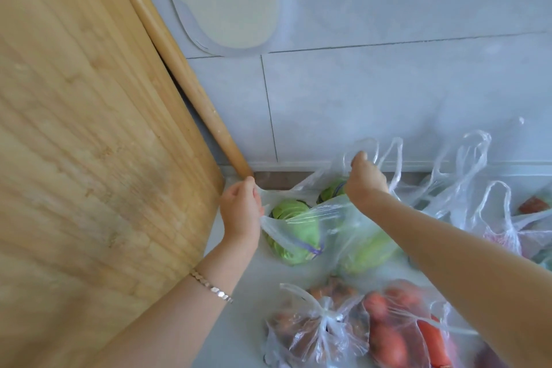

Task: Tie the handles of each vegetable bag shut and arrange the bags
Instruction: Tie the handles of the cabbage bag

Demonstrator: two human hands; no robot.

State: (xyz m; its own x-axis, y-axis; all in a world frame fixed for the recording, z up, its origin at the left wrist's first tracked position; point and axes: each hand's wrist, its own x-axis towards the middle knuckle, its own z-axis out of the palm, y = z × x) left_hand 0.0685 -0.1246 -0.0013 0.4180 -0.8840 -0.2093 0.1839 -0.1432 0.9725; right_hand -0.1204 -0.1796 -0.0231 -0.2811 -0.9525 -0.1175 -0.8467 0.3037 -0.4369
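Between the grips: cabbage bag (322,227) | left hand (241,208), right hand (365,180) each pinch a handle, spread apart | handles must cross

1. Your left hand (241,210) grips the left side of the clear plastic bag of green cabbages (310,230); your right hand (366,181) grips its handles at the rear right.
2. The large bamboo cutting board (89,128) stands left of that bag, with the long wooden rolling pin (179,69) behind its right edge, against the grey tiled wall (388,84).
3. The knotted clear bag of brown vegetables (316,329) lies nearer you, and the clear bag of orange carrots (400,329) touches its right side.
4. The untied clear bags (484,194) sit right of the cabbage bag, along the wall.
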